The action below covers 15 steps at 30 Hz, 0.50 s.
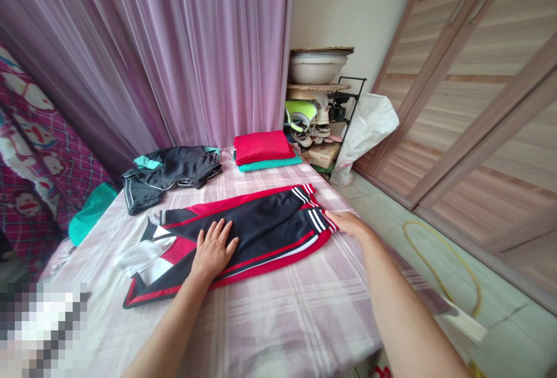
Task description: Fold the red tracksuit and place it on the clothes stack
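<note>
Black-and-red track jacket (256, 221), left hand (213, 250) flat, right hand (348, 224) at cuffs (322, 221)

A pixelated patch (41, 328) blurs the near left corner, hiding whatever lies there. The left hand (213, 250) covers part of the black-and-red track jacket (256, 233), and the bottom edge cuts off the left forearm (169, 326) and right forearm (404, 314). On the far shoe rack (343, 105), the crowded items are too small to tell apart.

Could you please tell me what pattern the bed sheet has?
The bed sheet has a pink and white plaid, best seen in the head view.
</note>
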### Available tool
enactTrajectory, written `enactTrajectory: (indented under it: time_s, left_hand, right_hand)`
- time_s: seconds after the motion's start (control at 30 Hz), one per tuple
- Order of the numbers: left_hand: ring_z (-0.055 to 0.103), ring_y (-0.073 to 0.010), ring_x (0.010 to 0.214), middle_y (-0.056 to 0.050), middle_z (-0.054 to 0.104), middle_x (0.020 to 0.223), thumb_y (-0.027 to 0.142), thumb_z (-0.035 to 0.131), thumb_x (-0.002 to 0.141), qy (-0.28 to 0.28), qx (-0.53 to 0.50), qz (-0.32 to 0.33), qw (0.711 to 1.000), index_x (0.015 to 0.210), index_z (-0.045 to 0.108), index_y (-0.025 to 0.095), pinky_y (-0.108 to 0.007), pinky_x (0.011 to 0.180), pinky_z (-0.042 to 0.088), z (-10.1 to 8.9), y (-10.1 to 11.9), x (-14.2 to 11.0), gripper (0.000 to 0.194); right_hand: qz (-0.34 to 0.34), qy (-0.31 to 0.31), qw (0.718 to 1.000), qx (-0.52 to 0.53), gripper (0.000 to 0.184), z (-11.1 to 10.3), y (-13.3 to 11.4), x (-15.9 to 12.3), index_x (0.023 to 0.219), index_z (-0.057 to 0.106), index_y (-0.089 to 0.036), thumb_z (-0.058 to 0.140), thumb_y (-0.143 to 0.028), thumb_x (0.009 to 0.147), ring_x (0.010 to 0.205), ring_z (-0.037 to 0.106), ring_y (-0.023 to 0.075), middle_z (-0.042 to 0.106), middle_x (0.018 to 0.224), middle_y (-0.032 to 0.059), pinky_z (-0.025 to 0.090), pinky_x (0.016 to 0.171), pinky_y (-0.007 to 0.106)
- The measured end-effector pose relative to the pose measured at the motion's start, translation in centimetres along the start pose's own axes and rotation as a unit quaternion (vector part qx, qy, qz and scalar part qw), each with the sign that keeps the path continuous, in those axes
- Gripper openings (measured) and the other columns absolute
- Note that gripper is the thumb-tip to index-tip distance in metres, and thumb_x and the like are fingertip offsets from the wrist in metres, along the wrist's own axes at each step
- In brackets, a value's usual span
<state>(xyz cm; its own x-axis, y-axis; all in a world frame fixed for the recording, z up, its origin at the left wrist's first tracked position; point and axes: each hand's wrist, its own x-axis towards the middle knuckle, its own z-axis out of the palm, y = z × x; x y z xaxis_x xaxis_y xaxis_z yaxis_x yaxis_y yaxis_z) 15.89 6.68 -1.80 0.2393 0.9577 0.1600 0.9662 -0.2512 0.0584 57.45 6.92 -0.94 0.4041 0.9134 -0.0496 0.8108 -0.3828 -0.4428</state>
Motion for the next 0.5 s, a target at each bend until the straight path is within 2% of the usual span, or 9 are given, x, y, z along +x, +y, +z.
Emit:
enactTrajectory:
  time_s: [0.1,0.17,0.23,0.37,0.43,0.5]
  left_hand:
    - [0.036,-0.0303,0.144,-0.008,0.042,0.155,0.049,0.037,0.097,0.000,0.011,0.000,1.000,0.148,0.043,0.025,-0.057,0.117,0.026,-0.2,0.1,-0.1,0.057]
    - [0.035,-0.0302,0.145,-0.008,0.041,0.156,0.048,0.038,0.097,-0.005,0.015,0.000,1.000,0.149,0.043,0.024,-0.057,0.117,0.026,-0.3,0.1,-0.1,0.057]
    - [0.034,-0.0304,0.145,-0.007,0.040,0.156,0.048,0.039,0.097,-0.009,0.014,0.000,1.000,0.149,0.042,0.024,-0.057,0.117,0.026,-0.3,0.2,-0.1,0.057]
    - [0.034,-0.0305,0.145,-0.007,0.042,0.155,0.048,0.040,0.097,-0.002,0.006,-0.003,1.000,0.148,0.043,0.025,-0.058,0.117,0.027,-0.4,0.2,0.0,0.057]
    - [0.034,-0.0306,0.145,-0.007,0.041,0.156,0.048,0.040,0.097,-0.006,0.004,-0.003,1.000,0.149,0.043,0.024,-0.058,0.117,0.027,-0.5,0.3,0.0,0.057]
    - [0.033,-0.0305,0.145,-0.007,0.040,0.156,0.048,0.040,0.097,-0.015,0.005,-0.003,1.000,0.149,0.042,0.024,-0.058,0.117,0.026,-0.7,0.4,0.0,0.058]
  right_hand:
    - [0.086,-0.111,0.985,0.103,0.060,-1.0,-0.7,-1.0,0.096,0.076,-0.013,0.055,-0.068,0.083,0.068,0.067,0.0197,0.072,0.073,0.0084,0.047,0.059,0.027]
    - [0.126,-0.135,0.971,0.154,0.057,-1.6,-1.1,-1.6,0.098,0.073,-0.014,0.058,-0.066,0.082,0.060,0.064,0.0169,0.071,0.071,0.0065,0.042,0.051,0.024]
    - [0.148,-0.138,0.964,0.172,0.052,-2.0,-1.3,-2.2,0.093,0.072,-0.013,0.060,-0.063,0.083,0.050,0.057,0.0134,0.067,0.065,0.0046,0.035,0.044,0.022]
    - [0.179,-0.126,0.952,0.215,0.044,-1.9,-1.4,-3.2,0.071,0.065,-0.013,0.064,-0.055,0.084,0.037,0.039,0.0078,0.055,0.049,-0.0002,0.024,0.038,0.021]
    - [0.186,-0.103,0.930,0.299,0.035,-1.5,-1.6,-3.7,0.067,0.062,-0.015,0.069,-0.045,0.081,0.037,0.038,0.0071,0.051,0.046,-0.0028,0.024,0.038,0.020]
    - [0.176,-0.074,0.906,0.378,0.022,-1.0,-2.1,-4.2,0.071,0.062,-0.015,0.071,-0.034,0.079,0.042,0.046,0.0081,0.055,0.051,-0.0025,0.033,0.042,0.019]
